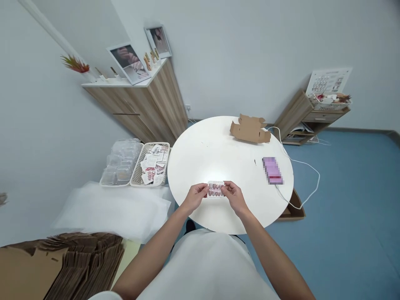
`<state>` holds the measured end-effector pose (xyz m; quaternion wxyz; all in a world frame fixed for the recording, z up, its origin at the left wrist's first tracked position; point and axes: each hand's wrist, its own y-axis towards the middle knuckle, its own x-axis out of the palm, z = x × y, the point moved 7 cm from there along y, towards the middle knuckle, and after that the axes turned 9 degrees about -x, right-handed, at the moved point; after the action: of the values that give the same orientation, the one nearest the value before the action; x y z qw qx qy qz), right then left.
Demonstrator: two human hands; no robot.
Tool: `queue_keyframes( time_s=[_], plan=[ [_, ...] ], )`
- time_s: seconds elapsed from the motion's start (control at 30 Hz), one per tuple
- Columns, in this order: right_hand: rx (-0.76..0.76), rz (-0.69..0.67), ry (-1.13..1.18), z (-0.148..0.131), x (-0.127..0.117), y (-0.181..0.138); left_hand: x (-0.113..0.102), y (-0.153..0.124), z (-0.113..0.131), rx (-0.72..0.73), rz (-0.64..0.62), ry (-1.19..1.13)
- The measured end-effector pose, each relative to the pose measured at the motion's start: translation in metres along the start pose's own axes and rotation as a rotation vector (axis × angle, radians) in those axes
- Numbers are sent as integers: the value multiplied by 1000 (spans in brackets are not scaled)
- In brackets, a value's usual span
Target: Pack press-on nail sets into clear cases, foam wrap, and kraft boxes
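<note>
A small white card of press-on nails (216, 189) is held between my two hands above the near side of the round white table (200, 156). The pinkish nails lie on it in two rows. My left hand (196, 196) pinches the card's left edge between thumb and fingers. At the right edge, my right hand (235, 196) grips it the same way. Part of each edge is hidden by the fingers.
On the table stand an unfolded cardboard box (251, 129) and a phone (273, 171) with a white cable (304, 162). To the left are a basket of nail cards (153, 164), clear plastic boxes (123, 158), white sheets (115, 210) and stacked flat cardboard (87, 266).
</note>
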<state>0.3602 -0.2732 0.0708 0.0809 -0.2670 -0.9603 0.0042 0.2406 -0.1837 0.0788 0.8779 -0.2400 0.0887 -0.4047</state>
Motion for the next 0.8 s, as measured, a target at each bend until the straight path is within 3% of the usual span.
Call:
queue_keyframes(
  time_s=[0.17, 0.3, 0.5, 0.8],
  plan=[
    [34, 63, -24, 4, -48, -15, 30, 6, 0, 5, 62, 9],
    [46, 99, -43, 9, -77, -23, 53, 4, 1, 70, 47, 201],
    [70, 93, -15, 18, -82, -24, 75, 7, 3, 153, -23, 367],
    [149, 27, 38, 26, -78, -30, 66, 18, -3, 144, 4, 314]
  ],
)
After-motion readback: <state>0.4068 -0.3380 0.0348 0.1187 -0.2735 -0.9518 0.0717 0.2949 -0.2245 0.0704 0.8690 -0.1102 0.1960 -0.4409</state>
